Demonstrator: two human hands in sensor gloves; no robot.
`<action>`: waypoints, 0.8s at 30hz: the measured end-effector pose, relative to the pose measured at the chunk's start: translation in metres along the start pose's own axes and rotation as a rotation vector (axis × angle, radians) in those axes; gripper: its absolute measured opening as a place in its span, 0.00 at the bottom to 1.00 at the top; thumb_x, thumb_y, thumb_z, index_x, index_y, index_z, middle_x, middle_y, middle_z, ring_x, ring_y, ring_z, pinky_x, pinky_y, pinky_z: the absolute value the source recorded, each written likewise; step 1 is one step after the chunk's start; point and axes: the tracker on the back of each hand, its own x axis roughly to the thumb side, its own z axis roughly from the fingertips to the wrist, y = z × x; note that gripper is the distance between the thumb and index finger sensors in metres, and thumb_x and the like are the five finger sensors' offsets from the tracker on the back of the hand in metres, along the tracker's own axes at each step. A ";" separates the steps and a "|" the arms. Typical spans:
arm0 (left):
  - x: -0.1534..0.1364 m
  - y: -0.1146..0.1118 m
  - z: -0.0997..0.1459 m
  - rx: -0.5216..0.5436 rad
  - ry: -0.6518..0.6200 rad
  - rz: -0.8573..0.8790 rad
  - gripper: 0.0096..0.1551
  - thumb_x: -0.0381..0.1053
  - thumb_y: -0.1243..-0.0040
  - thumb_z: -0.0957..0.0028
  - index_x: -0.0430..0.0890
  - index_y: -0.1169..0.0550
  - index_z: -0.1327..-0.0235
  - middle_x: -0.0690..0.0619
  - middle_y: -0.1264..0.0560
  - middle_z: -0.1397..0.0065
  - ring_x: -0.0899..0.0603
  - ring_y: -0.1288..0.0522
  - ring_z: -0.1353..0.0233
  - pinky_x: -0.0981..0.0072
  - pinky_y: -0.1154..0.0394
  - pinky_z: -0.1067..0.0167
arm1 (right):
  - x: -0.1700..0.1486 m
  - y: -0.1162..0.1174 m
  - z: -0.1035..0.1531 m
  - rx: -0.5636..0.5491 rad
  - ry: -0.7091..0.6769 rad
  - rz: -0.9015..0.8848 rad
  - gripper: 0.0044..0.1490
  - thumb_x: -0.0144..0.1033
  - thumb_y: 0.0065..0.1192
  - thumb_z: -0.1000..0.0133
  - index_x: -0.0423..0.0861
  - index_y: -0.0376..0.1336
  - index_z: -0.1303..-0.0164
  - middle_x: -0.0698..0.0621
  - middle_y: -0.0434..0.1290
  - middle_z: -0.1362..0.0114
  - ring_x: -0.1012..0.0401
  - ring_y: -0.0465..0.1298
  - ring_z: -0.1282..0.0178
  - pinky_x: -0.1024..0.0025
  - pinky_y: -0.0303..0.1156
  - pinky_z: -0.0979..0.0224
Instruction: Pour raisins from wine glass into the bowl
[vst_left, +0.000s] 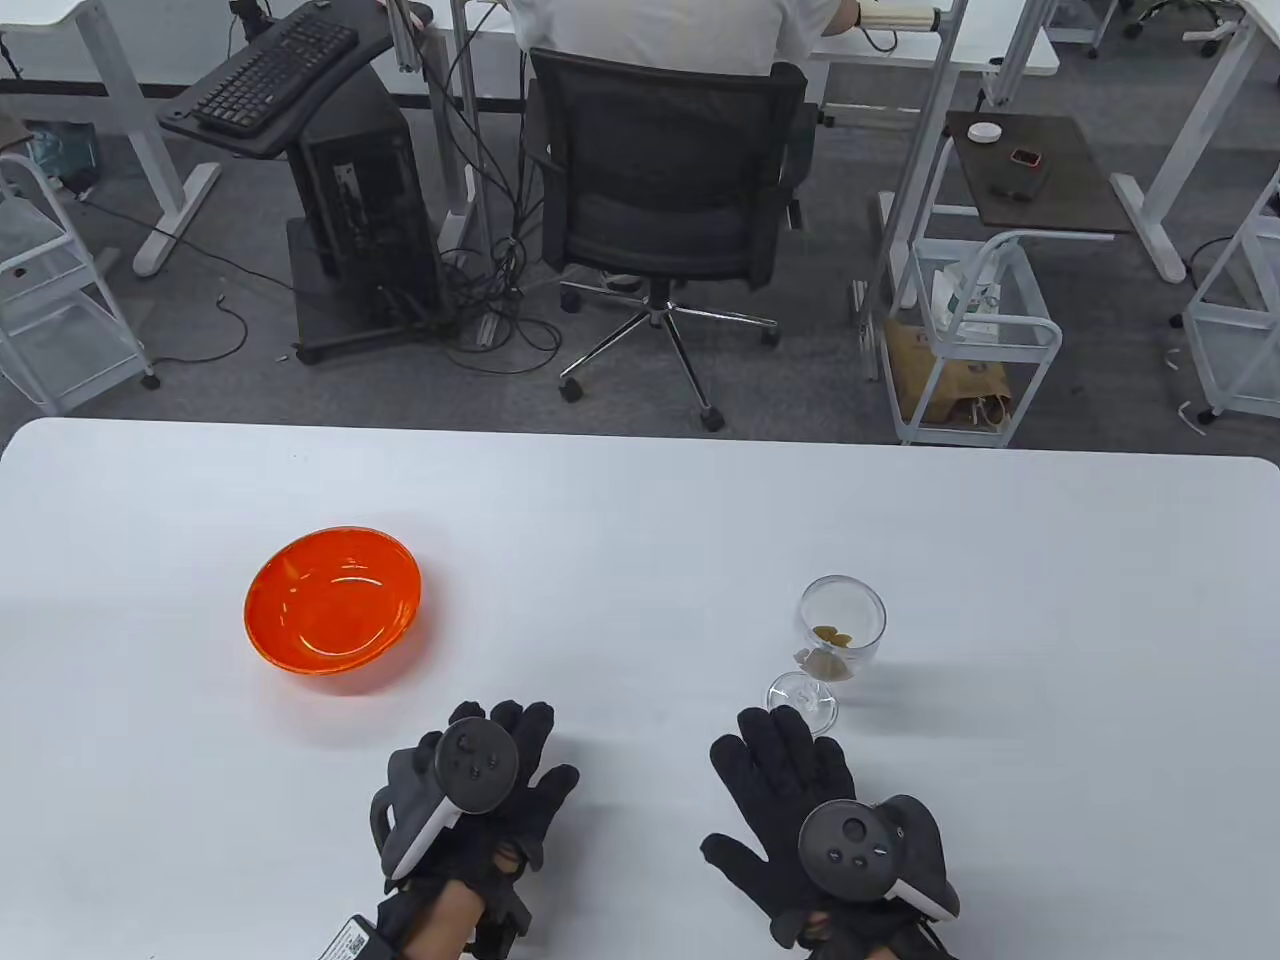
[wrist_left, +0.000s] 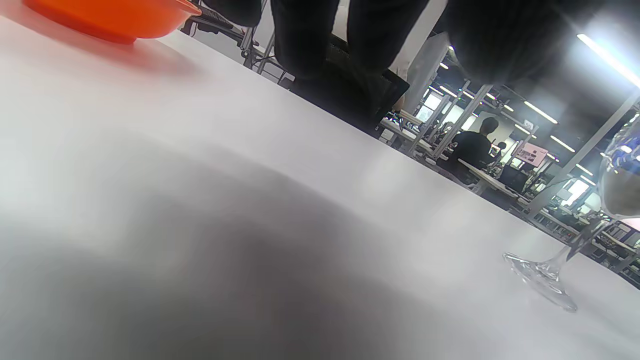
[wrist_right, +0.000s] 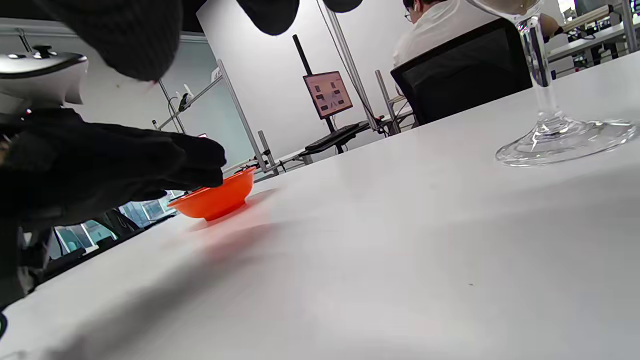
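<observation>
Office floor behind, grey carpet, someone seated in a black mesh chair (vst_left: 665, 170) with back to camera; work surface is a white table (vst_left: 640, 520) with rounded far corners. No readable brands or writing: a small tag at the left wrist shows print too small to read, and a monitor (wrist_right: 328, 93) in the right wrist view shows blurred graphics only. Orange bowl (vst_left: 333, 603) sits left of centre, upright, nothing visible inside, well back from the near edge. Wine glass (vst_left: 833, 640) stands upright right of centre, a few tan raisins (vst_left: 831, 634) in the bottom of its bowl. Bare white tabletop lies between bowl and glass, and more out to the far and right edges. Left hand (vst_left: 480, 800) lies palm down near the bottom edge, fingers loosely spread, gripping nothing, tracker (vst_left: 477, 765) on its back; the bowl is ahead and to its left, apart from it. Right hand (vst_left: 810, 815) is palm down too, fingers spread flat, holding nothing; its fingertips (vst_left: 790, 722) sit just beside the glass foot (vst_left: 801, 698), and I cannot tell whether they touch. Right wrist view shows that foot (wrist_right: 565, 137) flat on the table with the stem rising out of frame. Left wrist view catches the bowl's rim (wrist_left: 115, 17) top left and the glass (wrist_left: 595, 220) far right.
</observation>
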 end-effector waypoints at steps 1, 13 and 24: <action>0.001 0.000 0.000 -0.005 -0.006 -0.012 0.44 0.68 0.39 0.55 0.59 0.33 0.23 0.49 0.37 0.13 0.33 0.50 0.15 0.34 0.58 0.25 | -0.001 0.001 0.000 0.009 0.007 0.007 0.51 0.59 0.60 0.43 0.48 0.44 0.17 0.40 0.37 0.11 0.36 0.32 0.15 0.30 0.30 0.21; 0.010 -0.015 -0.005 -0.029 -0.038 -0.058 0.43 0.68 0.39 0.55 0.59 0.32 0.23 0.49 0.36 0.13 0.34 0.49 0.15 0.35 0.58 0.25 | -0.014 0.000 0.001 -0.001 0.062 0.006 0.51 0.59 0.61 0.43 0.48 0.44 0.17 0.39 0.38 0.11 0.30 0.36 0.16 0.28 0.31 0.21; 0.014 -0.011 -0.003 0.063 -0.088 -0.031 0.41 0.67 0.39 0.55 0.59 0.29 0.25 0.50 0.34 0.15 0.35 0.47 0.15 0.34 0.56 0.25 | -0.033 -0.005 0.004 -0.046 0.143 -0.011 0.50 0.58 0.61 0.43 0.47 0.46 0.18 0.38 0.41 0.11 0.31 0.39 0.15 0.28 0.33 0.21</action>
